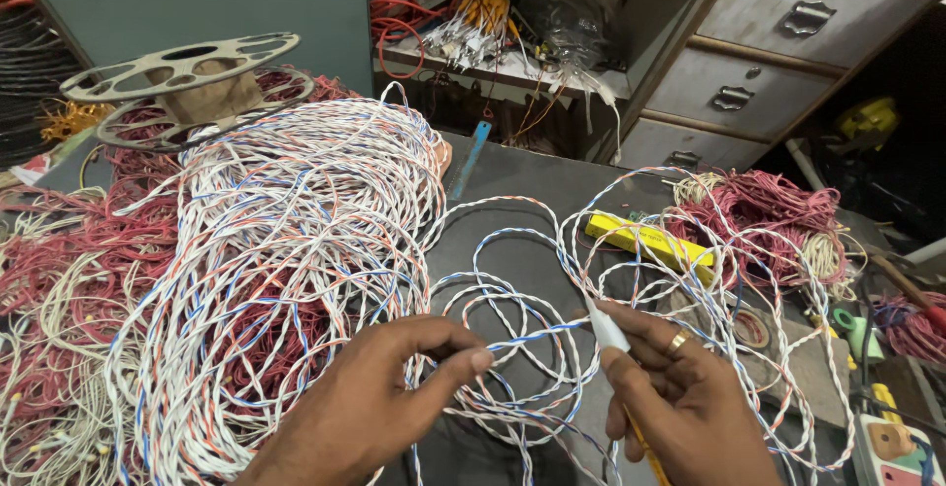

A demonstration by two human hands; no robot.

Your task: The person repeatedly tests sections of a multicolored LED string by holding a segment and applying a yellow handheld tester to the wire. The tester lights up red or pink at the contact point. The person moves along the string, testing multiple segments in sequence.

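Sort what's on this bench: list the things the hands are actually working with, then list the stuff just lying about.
In hand:
left hand pinching the blue-and-white twisted wire
right hand holding a white-tipped tool
big wire heap feeding it

Lying about:
empty spool
yellow bar
red wire bundle
drawers

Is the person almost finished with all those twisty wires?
Not nearly, it seems. Done: some loose loops lie pulled out on the dark table. In hand: the left hand pinches one blue-white wire, and the right hand holds a white-tipped tool by it. Left: the big tangled pile still looks unsorted.
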